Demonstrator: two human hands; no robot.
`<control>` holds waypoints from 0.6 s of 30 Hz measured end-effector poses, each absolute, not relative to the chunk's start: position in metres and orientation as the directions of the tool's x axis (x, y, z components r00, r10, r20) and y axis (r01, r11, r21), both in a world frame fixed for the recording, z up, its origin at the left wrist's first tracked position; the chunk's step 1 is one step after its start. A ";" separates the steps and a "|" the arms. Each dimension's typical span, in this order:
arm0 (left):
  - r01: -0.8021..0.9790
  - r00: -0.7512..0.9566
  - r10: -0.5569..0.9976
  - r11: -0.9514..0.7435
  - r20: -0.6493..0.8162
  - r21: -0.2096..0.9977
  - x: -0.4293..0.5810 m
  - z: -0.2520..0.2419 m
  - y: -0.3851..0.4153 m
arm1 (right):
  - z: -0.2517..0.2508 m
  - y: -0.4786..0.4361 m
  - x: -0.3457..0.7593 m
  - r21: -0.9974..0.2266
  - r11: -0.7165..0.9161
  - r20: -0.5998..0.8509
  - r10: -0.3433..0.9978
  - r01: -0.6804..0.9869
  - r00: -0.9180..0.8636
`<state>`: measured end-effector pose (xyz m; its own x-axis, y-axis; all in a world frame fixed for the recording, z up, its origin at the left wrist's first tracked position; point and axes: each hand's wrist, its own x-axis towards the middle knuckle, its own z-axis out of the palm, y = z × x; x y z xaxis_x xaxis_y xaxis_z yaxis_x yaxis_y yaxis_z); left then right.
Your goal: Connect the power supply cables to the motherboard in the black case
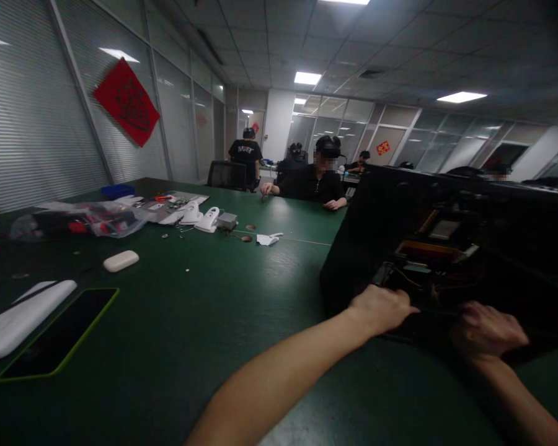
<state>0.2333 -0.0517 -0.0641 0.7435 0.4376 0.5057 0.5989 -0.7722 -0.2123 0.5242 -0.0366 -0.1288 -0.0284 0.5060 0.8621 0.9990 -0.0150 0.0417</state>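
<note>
A black computer case [381, 210] stands on the green table at the right, its near side open. Inside it a board with a red and yellow edge [430, 251] and some thin wires [434, 291] show, though much of the interior is dark. My left hand [381, 308] is closed at the lower left of the opening, thumb pointing right. To its right, my right hand [490, 328] is curled with its knuckles up at the lower part of the case. Shadow hides what either hand grips.
A phone with a green edge [60, 337], a white device [28, 316] and a white earbud case [121, 261] lie at the left. Behind them are a plastic bag [81, 220], white gadgets [208, 220] and a blue tray [117, 191]. Across the table sits a person [314, 179].
</note>
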 end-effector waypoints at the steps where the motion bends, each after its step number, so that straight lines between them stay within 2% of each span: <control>1: 0.614 0.725 0.483 -0.777 0.490 -0.143 0.218 -0.063 -0.055 | -0.128 -0.044 0.511 0.097 0.036 0.857 0.505 0.995 -0.102; 4: 0.654 0.701 0.563 -0.752 0.438 -0.080 0.169 -0.058 -0.066 | -0.123 -0.060 0.467 0.220 0.146 0.821 0.505 0.964 -0.264; 8: 0.712 0.665 0.620 -0.695 0.417 -0.102 0.104 -0.050 -0.082 | -0.112 -0.070 0.396 0.381 0.217 0.855 0.289 0.899 -0.432; 10: 0.746 0.641 0.653 -0.654 0.403 -0.124 0.071 -0.046 -0.090 | -0.105 -0.074 0.356 0.404 0.240 0.852 0.252 0.883 -0.459; 14: 0.802 0.589 0.709 -0.572 0.388 -0.171 0.009 -0.040 -0.109 | -0.091 -0.084 0.283 0.363 0.336 0.850 0.263 0.869 -0.457; 18: 0.868 0.494 0.776 -0.464 0.391 -0.177 -0.043 -0.034 -0.135 | -0.085 -0.091 0.225 0.226 0.481 0.813 0.387 0.847 -0.436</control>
<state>-0.0434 -0.1348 -0.0340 0.4944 0.7765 0.3907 0.8682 -0.4637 -0.1770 0.2254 -0.0909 -0.0853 -0.4359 0.3866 0.8127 0.8472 0.4810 0.2256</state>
